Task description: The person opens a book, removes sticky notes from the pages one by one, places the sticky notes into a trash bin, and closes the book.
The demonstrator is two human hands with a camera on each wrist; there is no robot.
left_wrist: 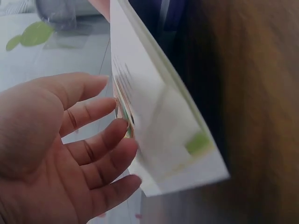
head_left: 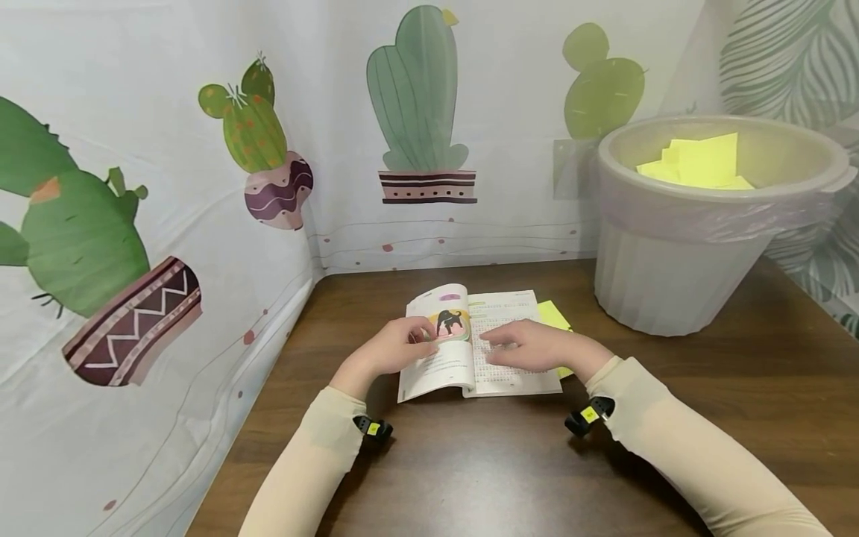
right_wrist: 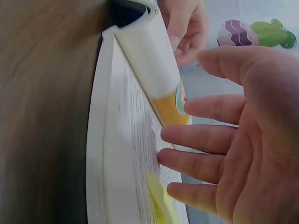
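An open book (head_left: pixel 493 384) lies on the wooden table, its left pages bowed up along the spine. A picture of a dark animal (head_left: pixel 451 324) is printed on the left page, and lines of text fill the right one. My left hand (head_left: pixel 394 347) rests with relaxed fingers at the left page; in the left wrist view its fingertips (left_wrist: pixel 133 179) are right at the paper. My right hand (head_left: pixel 537 345) extends its spread fingers over the right page. Yellow paper (head_left: pixel 552 315) shows at the book's right edge, partly hidden behind that hand.
At the back right stands a pale, lined bin (head_left: pixel 664 283) with yellow papers (head_left: pixel 705 164) inside. A white cloth (head_left: pixel 335 239) printed with cacti hangs behind and left of the table (head_left: pixel 456 477). Dark straps sit on both wrists.
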